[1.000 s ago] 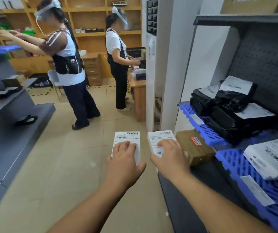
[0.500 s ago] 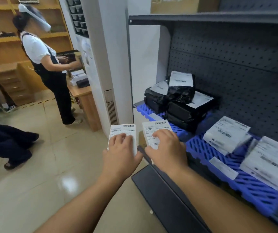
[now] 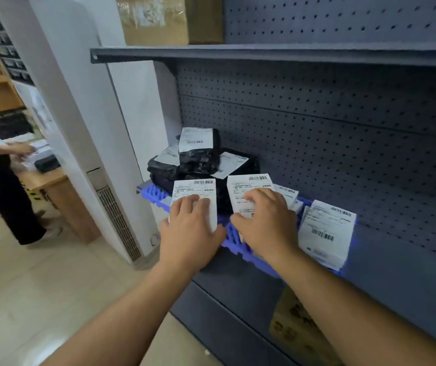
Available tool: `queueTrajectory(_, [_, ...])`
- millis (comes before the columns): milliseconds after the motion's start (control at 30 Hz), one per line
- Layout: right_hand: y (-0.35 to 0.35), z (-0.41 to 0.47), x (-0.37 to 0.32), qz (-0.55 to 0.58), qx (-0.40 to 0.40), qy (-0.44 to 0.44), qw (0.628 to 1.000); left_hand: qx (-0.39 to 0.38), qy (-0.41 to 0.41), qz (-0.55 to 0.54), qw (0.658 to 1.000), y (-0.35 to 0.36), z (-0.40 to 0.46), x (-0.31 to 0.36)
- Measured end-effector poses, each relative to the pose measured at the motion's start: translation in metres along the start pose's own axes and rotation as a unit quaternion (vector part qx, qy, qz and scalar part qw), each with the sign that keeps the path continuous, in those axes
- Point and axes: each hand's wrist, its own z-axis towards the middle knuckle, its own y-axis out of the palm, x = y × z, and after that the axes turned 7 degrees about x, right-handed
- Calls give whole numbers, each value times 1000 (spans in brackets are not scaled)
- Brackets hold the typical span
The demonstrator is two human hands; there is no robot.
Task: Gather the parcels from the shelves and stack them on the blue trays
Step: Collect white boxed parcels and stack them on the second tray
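At shelf front: two white parcels arriving over the blue tray (image 3: 234,240).
Left hand (image 3: 189,233) grips one white parcel (image 3: 195,196), right hand (image 3: 267,228) another (image 3: 248,191), neither set down. Black bags (image 3: 198,161) and labelled packets (image 3: 325,231) already stacked there; remaining shelves unseen.

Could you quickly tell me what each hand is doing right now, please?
Left hand: closed on a white labelled parcel.
Right hand: closed on another white parcel, above the blue tray.
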Motion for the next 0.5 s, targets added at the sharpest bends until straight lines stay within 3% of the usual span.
queueTrajectory(500, [-59, 13, 87, -103, 81, 199, 971, -82, 151, -71, 983, 60, 55, 100])
